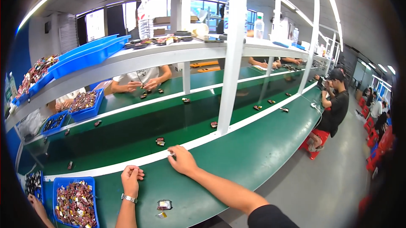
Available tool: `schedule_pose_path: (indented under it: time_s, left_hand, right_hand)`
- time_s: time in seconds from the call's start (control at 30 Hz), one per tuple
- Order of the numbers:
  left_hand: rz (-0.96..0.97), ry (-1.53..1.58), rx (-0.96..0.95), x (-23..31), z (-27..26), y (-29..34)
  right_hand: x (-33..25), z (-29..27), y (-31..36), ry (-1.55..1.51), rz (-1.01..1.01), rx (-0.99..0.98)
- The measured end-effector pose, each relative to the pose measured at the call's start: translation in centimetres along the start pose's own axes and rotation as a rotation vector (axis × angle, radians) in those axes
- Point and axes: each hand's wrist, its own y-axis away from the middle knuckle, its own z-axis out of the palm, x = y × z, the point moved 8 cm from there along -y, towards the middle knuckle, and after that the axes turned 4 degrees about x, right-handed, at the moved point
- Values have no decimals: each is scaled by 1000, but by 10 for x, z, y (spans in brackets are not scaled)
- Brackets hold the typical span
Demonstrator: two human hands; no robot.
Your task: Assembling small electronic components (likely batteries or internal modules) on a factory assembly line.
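Note:
My left hand (132,178), with a silver watch at the wrist, is held above the green bench with its fingers curled in. Whatever is in those fingers, if anything, is hidden. My right hand (182,159) reaches to the white rail (198,141), thumb and forefinger bent and apart. Just beyond it, a small dark red and silver electronic part (160,141) lies on the green belt (186,124). In front of me on the bench are a black-edged silver part (164,204) and a small yellow and silver piece (162,215).
Left of my left hand stands a blue tray (94,185) heaped with small red-wired parts. A co-worker's hand (39,208) is beside another blue tray (41,177) of black pieces. A white post (232,59) rises from the rail to an overhead shelf (169,52). A person (338,105) sits farther right.

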Motion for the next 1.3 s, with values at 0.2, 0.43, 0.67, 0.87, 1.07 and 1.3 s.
schedule_pose_path:
  time_s: [0.2, 0.43, 0.67, 0.87, 1.07, 1.3]
  left_hand:
    - [37, -165, -79, 13, 12, 10]
    - [30, -318, -96, 10, 18, 13]
    - [71, -507, -77, 13, 24, 17]
    - [123, -592, -83, 14, 33, 16]
    - [288, -854, -94, 41, 49, 29]
    - [294, -898, -168, 39, 68, 27]
  right_hand:
    - [98, -191, 42, 357, -35, 164]
    - [331, -441, 61, 951, 568, 432]
    - [389, -471, 23, 1023, 874, 347]
    - [420, -502, 5, 1143, 986, 318]
    - [447, -483, -15, 1096, 862, 266]
    - [464, -520, 48, 826, 426, 293]
